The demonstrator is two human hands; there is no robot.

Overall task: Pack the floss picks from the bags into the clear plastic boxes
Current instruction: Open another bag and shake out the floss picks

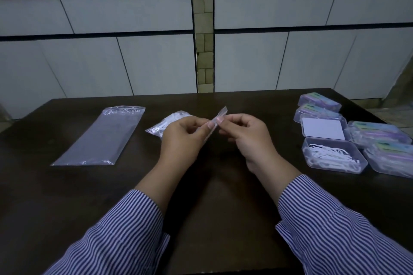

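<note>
Pinching top of small bag [213, 126] between both thumbs and fingertips: left hand [182, 138], right hand [244, 138]. Open box [333, 157] with floss picks [328, 154] stands at right on table [212, 207].

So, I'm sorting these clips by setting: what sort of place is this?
Probably a small home or workshop packing spot: a dark table against a tiled wall, with filled clear boxes stacked at the right and an empty bag.

The tabletop [67, 196] is dark, smooth, faintly glossy wood. The flat empty bag [100, 136] is thin, shiny clear plastic; the open box [333, 156] is glossy transparent plastic. Striped sleeves [346, 230] look like matt cloth.
</note>
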